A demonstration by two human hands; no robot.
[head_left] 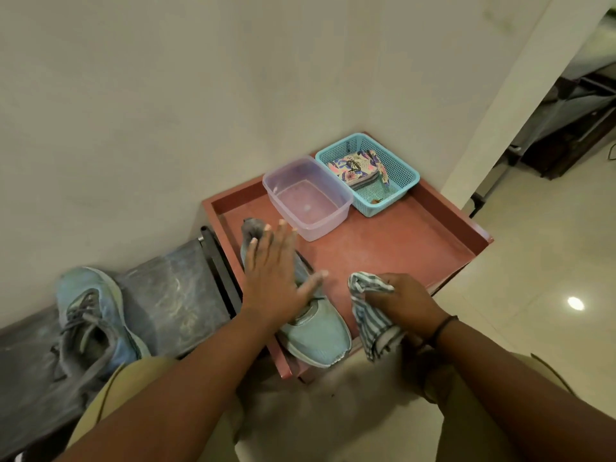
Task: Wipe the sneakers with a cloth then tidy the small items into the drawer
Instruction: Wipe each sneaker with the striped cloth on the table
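second sneaker (96,315): on the dark bench, 9 o'clock of the tray, well apart from both hands
left grip (276,278): fingers straight and spread, palm flat over the sneaker (313,338), holding nothing
sneaker: lies on the red tray (383,248), toe end overhanging the near edge
right grip (406,301): fingers curled round the striped cloth (370,315)
cloth vs sneaker: just beside it, at its 3 o'clock; contact unclear
risk: overhanging sneaker could tip off the tray if the wipe pushes toward the person
risk 2: clear tub (308,196) at 12 o'clock of left grip, a wide stroke could knock it
basket (400,181): 1 o'clock of tub, holds small items
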